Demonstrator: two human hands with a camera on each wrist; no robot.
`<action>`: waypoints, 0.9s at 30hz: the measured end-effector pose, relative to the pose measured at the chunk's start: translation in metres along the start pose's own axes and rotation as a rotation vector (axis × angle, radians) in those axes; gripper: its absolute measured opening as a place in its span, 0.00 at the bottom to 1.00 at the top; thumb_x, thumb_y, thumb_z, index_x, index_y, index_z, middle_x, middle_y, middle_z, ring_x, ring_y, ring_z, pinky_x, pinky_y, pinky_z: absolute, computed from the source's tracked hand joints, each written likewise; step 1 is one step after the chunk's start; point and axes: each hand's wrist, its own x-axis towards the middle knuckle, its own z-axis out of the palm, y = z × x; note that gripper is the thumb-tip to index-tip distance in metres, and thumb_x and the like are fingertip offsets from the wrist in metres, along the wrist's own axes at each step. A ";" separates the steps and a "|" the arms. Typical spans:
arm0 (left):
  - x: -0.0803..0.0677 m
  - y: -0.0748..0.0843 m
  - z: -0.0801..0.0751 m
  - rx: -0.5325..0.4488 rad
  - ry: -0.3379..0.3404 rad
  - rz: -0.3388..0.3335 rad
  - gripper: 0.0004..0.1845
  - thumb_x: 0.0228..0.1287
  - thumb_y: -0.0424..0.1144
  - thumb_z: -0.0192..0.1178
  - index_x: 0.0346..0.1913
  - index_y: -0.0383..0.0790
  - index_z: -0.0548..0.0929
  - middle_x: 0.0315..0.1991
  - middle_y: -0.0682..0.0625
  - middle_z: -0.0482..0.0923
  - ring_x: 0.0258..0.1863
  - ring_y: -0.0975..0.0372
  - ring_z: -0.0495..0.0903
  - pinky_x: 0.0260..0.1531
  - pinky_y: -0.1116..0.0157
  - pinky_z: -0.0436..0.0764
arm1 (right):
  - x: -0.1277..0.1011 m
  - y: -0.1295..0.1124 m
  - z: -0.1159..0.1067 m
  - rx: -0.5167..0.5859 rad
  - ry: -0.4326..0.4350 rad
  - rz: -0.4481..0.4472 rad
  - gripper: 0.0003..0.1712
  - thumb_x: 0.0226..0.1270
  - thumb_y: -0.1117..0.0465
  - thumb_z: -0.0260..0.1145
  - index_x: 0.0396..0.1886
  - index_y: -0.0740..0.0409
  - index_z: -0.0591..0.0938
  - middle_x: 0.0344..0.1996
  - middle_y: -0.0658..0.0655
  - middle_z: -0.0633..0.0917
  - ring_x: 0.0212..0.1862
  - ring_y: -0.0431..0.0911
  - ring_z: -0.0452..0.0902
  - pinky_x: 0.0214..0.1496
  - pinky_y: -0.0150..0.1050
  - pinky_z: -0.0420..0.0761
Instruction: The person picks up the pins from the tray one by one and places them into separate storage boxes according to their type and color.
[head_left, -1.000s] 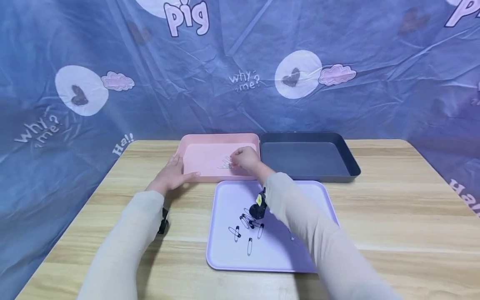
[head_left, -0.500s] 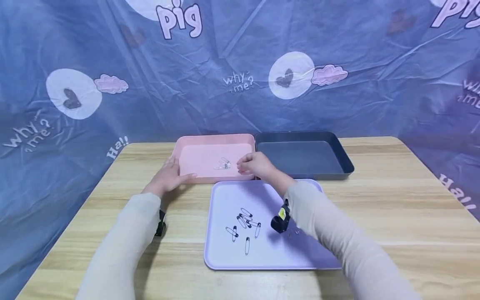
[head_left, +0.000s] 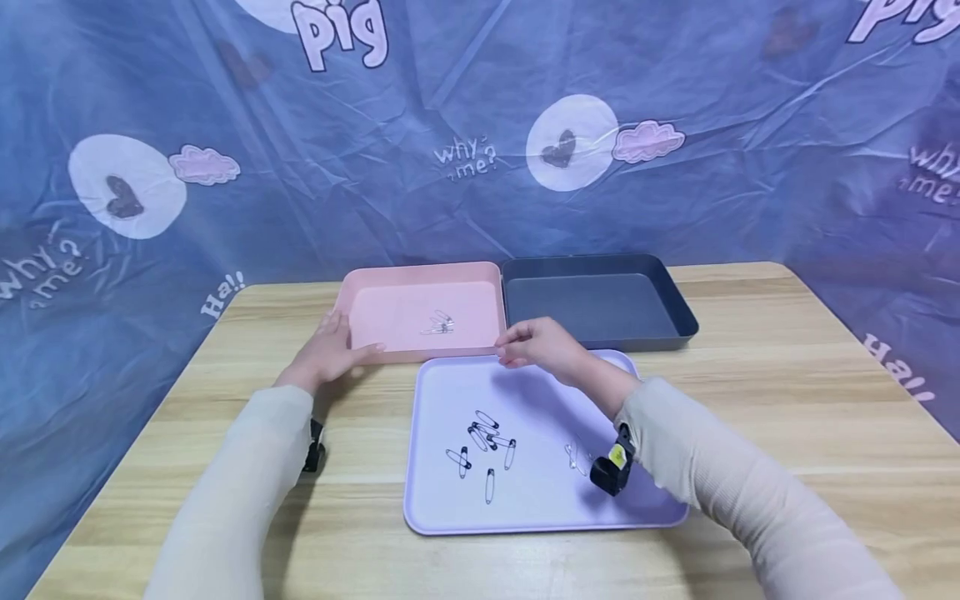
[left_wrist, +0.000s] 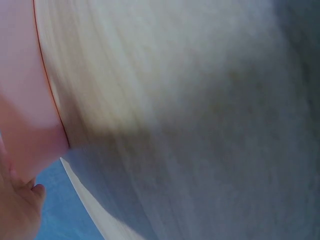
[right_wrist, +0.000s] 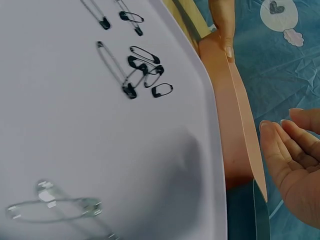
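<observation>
My left hand (head_left: 324, 354) rests on the left front corner of the pink tray (head_left: 382, 310), thumb along the front rim and fingers at the left side. Silver safety pins (head_left: 441, 325) lie in that tray. My right hand (head_left: 551, 354) hovers over the back edge of the lavender tray (head_left: 450, 510), fingers loosely bent; the right wrist view shows a gap between thumb and fingertips with nothing held. Several black safety pins (head_left: 490, 486) are spread on the lavender tray's left half. Silver safety pins (right_wrist: 55, 207) lie on its right side, partly hidden by the wrist camera in the head view.
A dark blue-grey tray (head_left: 592, 302) stands against the pink tray's right side, with no pins visible in it. All three trays are on a wooden table (head_left: 780, 400). A blue printed cloth (head_left: 375, 183) hangs behind the table.
My right hand has drawn back from the pins in the pink tray, moving right and toward me over the lavender tray. My left hand has stayed at the pink tray's corner.
</observation>
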 end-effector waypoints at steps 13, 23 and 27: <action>0.001 -0.003 0.000 0.007 -0.006 0.009 0.56 0.51 0.70 0.39 0.62 0.21 0.38 0.63 0.31 0.32 0.62 0.44 0.32 0.60 0.51 0.40 | -0.029 0.020 -0.010 -0.061 -0.012 0.028 0.15 0.53 0.70 0.61 0.40 0.76 0.75 0.35 0.67 0.80 0.36 0.53 0.78 0.40 0.37 0.77; 0.003 -0.003 -0.001 0.012 0.013 0.032 0.56 0.51 0.70 0.39 0.61 0.20 0.38 0.63 0.30 0.32 0.62 0.43 0.33 0.60 0.51 0.39 | -0.053 0.028 -0.019 -0.101 -0.035 0.028 0.16 0.52 0.68 0.61 0.40 0.75 0.75 0.33 0.65 0.80 0.35 0.53 0.78 0.40 0.38 0.77; 0.004 -0.002 -0.001 0.015 0.012 0.034 0.56 0.51 0.70 0.39 0.61 0.20 0.38 0.63 0.30 0.32 0.62 0.43 0.33 0.59 0.51 0.39 | -0.063 0.035 -0.023 -0.114 -0.039 0.021 0.15 0.52 0.68 0.60 0.39 0.75 0.76 0.31 0.64 0.81 0.33 0.51 0.78 0.38 0.38 0.77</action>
